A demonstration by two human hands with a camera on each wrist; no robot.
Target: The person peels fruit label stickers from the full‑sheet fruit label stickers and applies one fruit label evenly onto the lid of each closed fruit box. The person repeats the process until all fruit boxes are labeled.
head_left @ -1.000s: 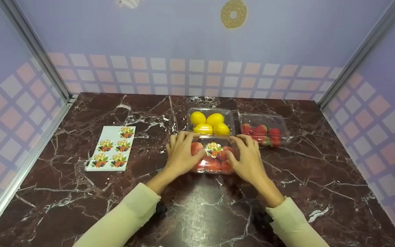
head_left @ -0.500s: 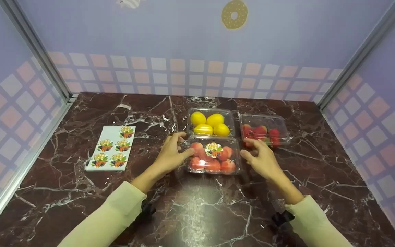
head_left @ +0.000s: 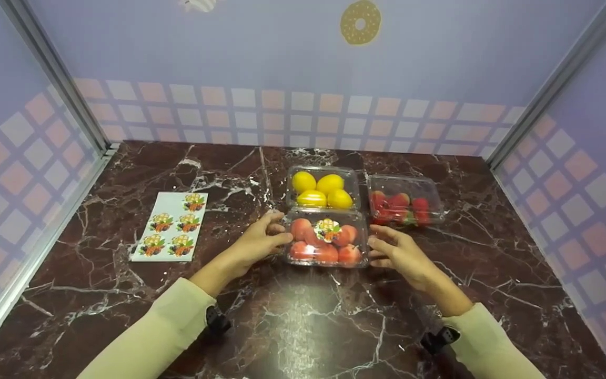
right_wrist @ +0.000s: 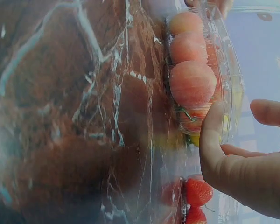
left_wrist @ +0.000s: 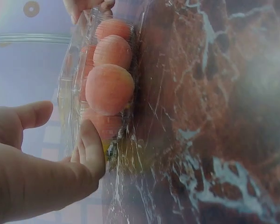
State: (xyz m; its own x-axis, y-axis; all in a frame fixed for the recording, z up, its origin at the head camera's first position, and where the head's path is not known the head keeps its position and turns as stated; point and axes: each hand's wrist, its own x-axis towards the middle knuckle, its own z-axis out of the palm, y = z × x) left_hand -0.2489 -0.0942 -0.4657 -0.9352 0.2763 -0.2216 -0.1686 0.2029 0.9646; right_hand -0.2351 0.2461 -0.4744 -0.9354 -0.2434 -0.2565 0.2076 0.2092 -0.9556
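A clear plastic clamshell box (head_left: 327, 256) of peaches lies lidded on the marble-look table, a round fruit sticker (head_left: 327, 230) on its lid. At its left side is my left hand (head_left: 258, 239), thumb apart from the bent fingers, fingertips right at the wall. My right hand (head_left: 405, 258) stands at the right side in the same way, with its fingertips close to the wall. In both wrist views the thumbs point toward the lid's edge without pressing on it. Peaches (left_wrist: 110, 88) show through the near wall.
Behind the peaches stands a clear box of lemons (head_left: 329, 183), and to its right a clear box of strawberries (head_left: 399, 202). A white sheet (head_left: 169, 208) with several fruit stickers lies on the left. Patterned walls (head_left: 303, 121) enclose the table.
Both hands have come off the lid of the peach box and moved outward and down to its two sides. The box has stayed in place.
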